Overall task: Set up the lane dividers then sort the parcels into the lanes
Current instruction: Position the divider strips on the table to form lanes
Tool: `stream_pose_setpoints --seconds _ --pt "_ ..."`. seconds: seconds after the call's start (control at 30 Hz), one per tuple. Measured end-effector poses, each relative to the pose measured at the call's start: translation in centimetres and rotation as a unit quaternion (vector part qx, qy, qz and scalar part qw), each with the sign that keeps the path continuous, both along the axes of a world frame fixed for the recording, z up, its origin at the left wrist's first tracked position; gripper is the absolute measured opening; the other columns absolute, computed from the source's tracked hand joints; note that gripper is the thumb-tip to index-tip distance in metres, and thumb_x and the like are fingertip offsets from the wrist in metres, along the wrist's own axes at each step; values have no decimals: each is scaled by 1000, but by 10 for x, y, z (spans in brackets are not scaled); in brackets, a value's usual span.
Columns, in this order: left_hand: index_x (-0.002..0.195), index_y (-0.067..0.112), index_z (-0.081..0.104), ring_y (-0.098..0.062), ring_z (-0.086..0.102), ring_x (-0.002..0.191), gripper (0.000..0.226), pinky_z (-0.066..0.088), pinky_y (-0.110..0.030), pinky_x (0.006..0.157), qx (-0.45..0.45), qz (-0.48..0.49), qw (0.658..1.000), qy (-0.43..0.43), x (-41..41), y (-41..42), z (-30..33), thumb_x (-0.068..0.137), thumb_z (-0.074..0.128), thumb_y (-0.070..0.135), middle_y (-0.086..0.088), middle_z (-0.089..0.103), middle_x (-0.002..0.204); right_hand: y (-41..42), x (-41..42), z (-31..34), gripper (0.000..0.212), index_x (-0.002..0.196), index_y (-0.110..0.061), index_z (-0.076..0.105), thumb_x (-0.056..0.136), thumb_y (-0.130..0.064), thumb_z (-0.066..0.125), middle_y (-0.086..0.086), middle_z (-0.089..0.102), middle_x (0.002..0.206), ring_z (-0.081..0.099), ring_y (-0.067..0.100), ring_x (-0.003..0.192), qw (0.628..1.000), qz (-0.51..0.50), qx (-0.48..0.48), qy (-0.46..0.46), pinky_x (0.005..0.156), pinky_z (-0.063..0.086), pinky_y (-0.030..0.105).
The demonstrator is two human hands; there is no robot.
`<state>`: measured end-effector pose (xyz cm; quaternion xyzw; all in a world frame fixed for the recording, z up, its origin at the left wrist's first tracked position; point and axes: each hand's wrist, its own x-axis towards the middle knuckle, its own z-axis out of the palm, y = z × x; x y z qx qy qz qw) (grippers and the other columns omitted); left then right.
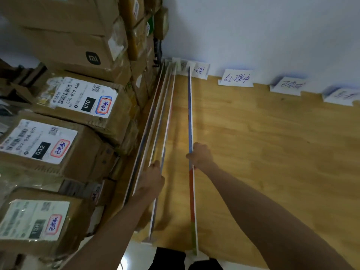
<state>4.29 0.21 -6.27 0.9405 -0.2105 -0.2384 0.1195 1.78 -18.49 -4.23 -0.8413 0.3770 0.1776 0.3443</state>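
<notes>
Head view over a wooden table (263, 152). Right hand (200, 155) closed around the upper edge of one lane divider (190, 114) — a long thin board standing on edge, blue beyond the fingers (190, 155), red then green on the near side of them, reaching from the table's near edge to the wall. Left hand (153, 175) closed on the tops of the remaining dividers (165, 114), bunched together just left of the right-hand fingers and leaning toward the parcels (78, 98). Parcels stacked further left of the left fingers: brown cartons with white shipping labels, numbers 070 and 032 legible. Handwritten paper lane labels (236, 77) propped along the wall (272, 32), far beyond and right of the fingers. Lanes to the right of the held divider bare of parcels.
</notes>
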Motion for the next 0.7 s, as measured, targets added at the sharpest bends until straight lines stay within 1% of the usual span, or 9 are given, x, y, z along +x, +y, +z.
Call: stream_pose_setpoints --seconds 0.1,0.17,0.2,0.3,0.37,0.47,0.6,0.7 --pt "127 9 49 -25 67 97 36 58 -40 81 -3 3 1000 -4 -15 -1 6 92 59 13 -10 65 113 -12 -23 14 25 109 -7 57 88 -19 63 12 61 105 67 33 87 999 21 -35 1 74 59 42" --pt "124 9 49 -25 68 93 34 58 -37 76 -2 4 1000 -18 -27 -3 12 91 59 13 -10 66 108 -21 -41 23 23 107 -7 53 89 -18 63 12 60 106 65 31 89 997 31 -65 -10 65 50 37" --pt "121 10 49 -24 67 90 32 57 -35 72 -1 6 1000 -26 -34 -5 16 91 59 13 -9 66 106 -26 -52 27 25 108 -7 51 90 -18 63 12 60 106 64 30 90 996 35 -80 -15 64 46 35" --pt "113 12 49 -24 65 88 27 53 -34 67 3 2 999 -41 -60 -15 25 89 60 13 -8 65 102 -43 -91 38 28 112 -7 48 91 -17 63 11 59 108 61 29 88 993 34 -114 -27 64 42 34" --pt "114 11 49 -26 65 87 27 49 -32 63 5 -3 999 -45 -81 -25 30 89 60 13 -9 65 101 -57 -122 45 29 113 -7 48 91 -16 63 12 59 108 62 31 90 991 28 -129 -33 65 42 34" --pt "116 9 48 -29 65 87 27 52 -35 65 -8 -2 999 -48 -124 -43 36 91 59 13 -11 64 102 -79 -176 52 29 114 -5 48 92 -16 63 14 60 109 62 31 92 989 17 -140 -46 64 39 33" --pt "118 9 49 -30 65 87 28 56 -40 68 -23 -9 998 -54 -190 -69 43 92 59 14 -11 64 103 -107 -257 63 28 112 -6 50 91 -19 64 12 60 109 53 25 84 987 -15 -152 -45 65 37 32" --pt "118 8 50 -33 64 89 28 55 -41 70 -35 -40 997 -61 -232 -96 49 92 59 14 -13 64 106 -129 -315 72 29 113 -5 51 91 -19 64 12 60 110 57 27 86 986 -49 -157 -42 65 40 33"
